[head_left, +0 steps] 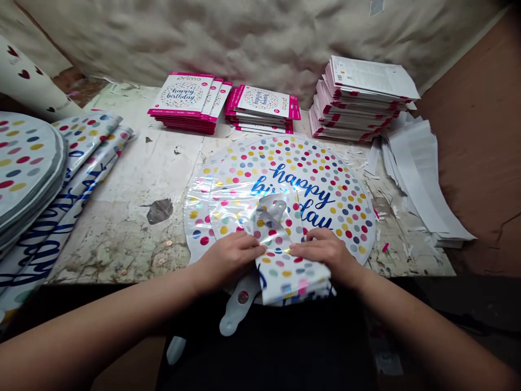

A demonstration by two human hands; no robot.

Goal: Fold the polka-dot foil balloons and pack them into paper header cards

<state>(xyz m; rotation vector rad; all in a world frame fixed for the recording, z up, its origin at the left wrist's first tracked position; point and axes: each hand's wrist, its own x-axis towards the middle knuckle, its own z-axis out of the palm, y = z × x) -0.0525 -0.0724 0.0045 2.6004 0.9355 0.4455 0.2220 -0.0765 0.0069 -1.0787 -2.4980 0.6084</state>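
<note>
A folded foil balloon (285, 255) with coloured dots lies at the table's near edge, on top of a flat round "happy birthday" balloon (309, 168). My left hand (228, 258) presses its fingers closed on the folded balloon's left edge. My right hand (325, 252) pinches the right edge, fingers curled over the fold. A white balloon neck (238, 309) hangs off the table edge below the hands.
Stacks of pink "prima" packaging cards (191, 100) (262, 106) and a taller stack (362, 98) line the back. White paper strips (415, 174) lie at right. Round balloons (24, 163) and folded ones (69, 190) pile at left. The worn tabletop (138, 184) is littered with scraps.
</note>
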